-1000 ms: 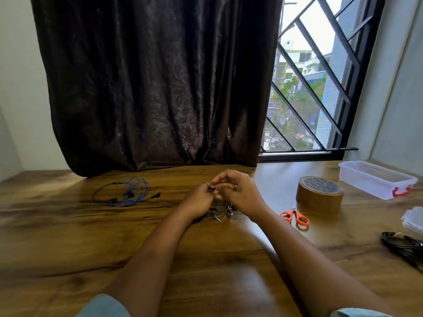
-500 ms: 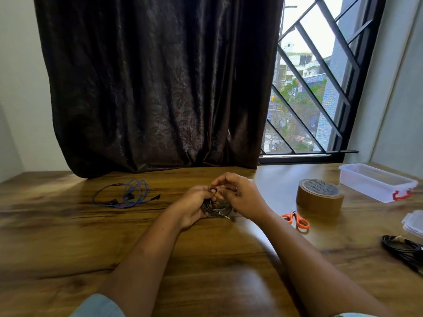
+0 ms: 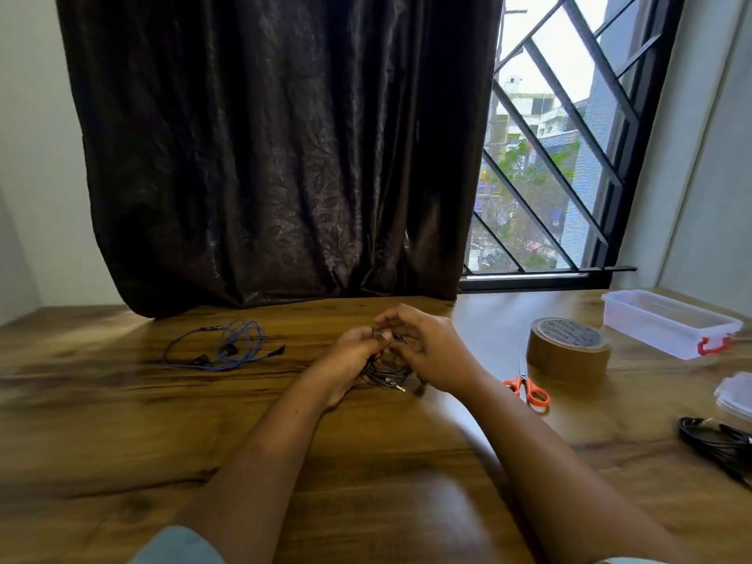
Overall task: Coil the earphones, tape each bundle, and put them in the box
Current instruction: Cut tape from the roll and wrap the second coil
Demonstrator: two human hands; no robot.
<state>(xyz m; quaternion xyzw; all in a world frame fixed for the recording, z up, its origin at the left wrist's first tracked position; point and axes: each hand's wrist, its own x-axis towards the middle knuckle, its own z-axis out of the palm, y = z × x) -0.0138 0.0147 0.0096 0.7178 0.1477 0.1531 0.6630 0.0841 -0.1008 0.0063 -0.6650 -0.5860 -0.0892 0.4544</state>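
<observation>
Wooden desk (image 3: 122, 421) by the dark curtain: a black earphone cable (image 3: 386, 374) is being coiled mid-desk, both hands (left (image 3: 354, 352), right (image 3: 431, 352)) curled around it. Brown tape roll (image 3: 569, 352) needed next, probably.

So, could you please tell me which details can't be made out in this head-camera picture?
- Dark earphones: the coil is mostly hidden between the left hand and right hand, so its neatness is unclear.
- Black cable: cut off by the right edge.
- Lid: cut off by the right edge.
- Tape roll: label print too small to read.
- Box: its inside is hard to see through the hazy wall.
</observation>
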